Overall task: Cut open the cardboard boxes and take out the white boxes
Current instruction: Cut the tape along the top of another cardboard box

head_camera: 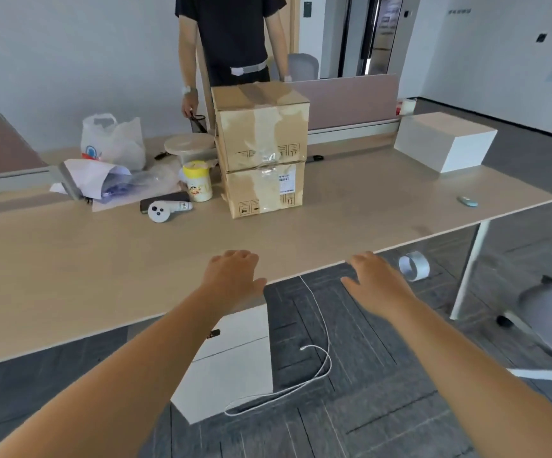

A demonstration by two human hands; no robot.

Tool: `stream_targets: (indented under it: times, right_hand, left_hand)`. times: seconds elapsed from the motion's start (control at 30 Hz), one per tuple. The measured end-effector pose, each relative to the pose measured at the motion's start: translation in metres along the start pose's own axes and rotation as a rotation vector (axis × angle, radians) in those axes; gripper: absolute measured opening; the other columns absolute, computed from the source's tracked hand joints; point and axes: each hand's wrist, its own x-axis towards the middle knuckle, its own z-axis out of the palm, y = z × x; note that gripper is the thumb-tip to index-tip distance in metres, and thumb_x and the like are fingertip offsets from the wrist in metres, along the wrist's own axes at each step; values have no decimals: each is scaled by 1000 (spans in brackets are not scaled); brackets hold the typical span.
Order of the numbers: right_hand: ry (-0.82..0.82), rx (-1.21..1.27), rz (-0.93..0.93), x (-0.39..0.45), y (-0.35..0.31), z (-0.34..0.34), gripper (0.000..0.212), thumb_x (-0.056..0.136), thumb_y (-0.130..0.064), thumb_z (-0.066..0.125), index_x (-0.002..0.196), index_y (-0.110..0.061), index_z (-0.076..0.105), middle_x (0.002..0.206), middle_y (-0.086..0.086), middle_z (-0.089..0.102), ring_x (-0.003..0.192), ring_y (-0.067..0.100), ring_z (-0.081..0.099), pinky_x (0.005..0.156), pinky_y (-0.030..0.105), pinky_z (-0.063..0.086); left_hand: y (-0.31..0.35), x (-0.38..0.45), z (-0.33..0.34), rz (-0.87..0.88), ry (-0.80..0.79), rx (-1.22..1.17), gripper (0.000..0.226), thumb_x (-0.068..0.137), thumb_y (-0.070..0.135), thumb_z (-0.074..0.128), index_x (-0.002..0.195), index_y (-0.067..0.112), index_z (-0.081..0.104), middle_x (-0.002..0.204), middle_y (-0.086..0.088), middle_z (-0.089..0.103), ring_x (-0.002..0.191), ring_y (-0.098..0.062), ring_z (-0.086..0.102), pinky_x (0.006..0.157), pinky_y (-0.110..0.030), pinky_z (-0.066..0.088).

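While both hands hover empty with fingers loosely spread at the desk's (350, 219) near edge, the two stacked cardboard boxes (263, 150) stand straight ahead, well beyond the fingertips. The left hand (235, 276) lies slightly nearer than the right hand (375, 279); the stack rises upright, both boxes taped shut.

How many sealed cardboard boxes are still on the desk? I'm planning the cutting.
2, stacked mid-desk: the upper cardboard box sits on the lower cardboard box, both still taped. Anything behind the stack would be hidden.
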Motion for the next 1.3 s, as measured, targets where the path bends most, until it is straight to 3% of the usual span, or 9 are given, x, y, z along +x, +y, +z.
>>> stream_targets:
  times: [0.33, 0.63, 0.73, 0.9, 1.03, 1.1, 1.17, 1.23, 1.3]
  right_hand:
    - [-34, -69, -74, 165, 25, -7, 43, 96, -30, 38, 132, -7, 42, 133, 11, 43, 123, 26, 40, 101, 36, 33]
    - [-3, -151, -260, 313, 56, -46, 42, 95, -25, 39, 134, -9, 38, 137, 11, 40, 129, 26, 34, 105, 33, 26]
    - [16, -62, -290, 351, 53, -56, 49, 94, -30, 44, 137, -8, 33, 141, 11, 36, 132, 27, 31, 108, 35, 25]
    - [34, 522, -272, 402, 32, -64, 58, 87, -27, 59, 138, -13, 34, 142, 7, 35, 133, 23, 31, 105, 32, 27]
    - [102, 953, -181, 442, 13, -58, 67, 79, -27, 69, 137, -12, 38, 138, 0, 44, 132, 17, 36, 106, 30, 30]
    - [144, 1093, -184, 455, 6, -59, 67, 70, -31, 75, 128, -12, 46, 122, -3, 56, 119, 15, 50, 97, 27, 38]
    - [154, 1208, -193, 467, 0, -60, 78, 54, -42, 73, 122, -12, 50, 113, -2, 62, 106, 13, 58, 89, 28, 47]
    - [156, 1269, -191, 478, -4, -60, 87, 47, -50, 67, 122, -10, 51, 112, 1, 64, 102, 14, 61, 85, 27, 51]
    - [162, 1294, -189, 486, -6, -56, 92, 44, -52, 66, 123, -8, 51, 104, -3, 65, 95, 8, 62, 75, 17, 52]
  left_hand:
    - [-8, 151, -1, -46, -28, 28, 50, 96, 41, 38, 138, 13, 37, 144, -2, 38, 133, -22, 32, 105, -34, 28]
    - [-15, 261, -21, -322, 84, -28, 49, 95, 41, 40, 136, 15, 38, 141, -2, 39, 133, -21, 31, 104, -34, 28]
    - [-30, 276, -27, -458, 118, -106, 55, 94, 43, 43, 139, 12, 35, 145, -6, 34, 134, -24, 30, 105, -36, 27]
    - [-66, 303, -34, -675, 369, -624, 76, 86, 44, 58, 144, 8, 25, 149, -10, 29, 137, -27, 26, 109, -40, 26]
    - [-100, 332, -41, -644, 567, -1075, 77, 83, 38, 65, 144, 11, 26, 144, -3, 38, 134, -20, 34, 110, -37, 29]
    - [-109, 347, -47, -579, 641, -1233, 61, 84, 29, 65, 135, 13, 35, 122, 5, 52, 117, -13, 48, 98, -27, 40]
    - [-115, 361, -50, -512, 677, -1401, 44, 84, 20, 64, 121, 18, 40, 101, 11, 54, 94, -5, 55, 75, -14, 48]
    - [-121, 374, -50, -456, 735, -1562, 46, 76, 18, 73, 111, 19, 43, 95, 8, 56, 83, -2, 59, 62, -11, 49]
    - [-129, 383, -46, -387, 759, -1664, 59, 55, 32, 79, 103, 20, 47, 91, 7, 61, 73, 1, 65, 59, -13, 50]
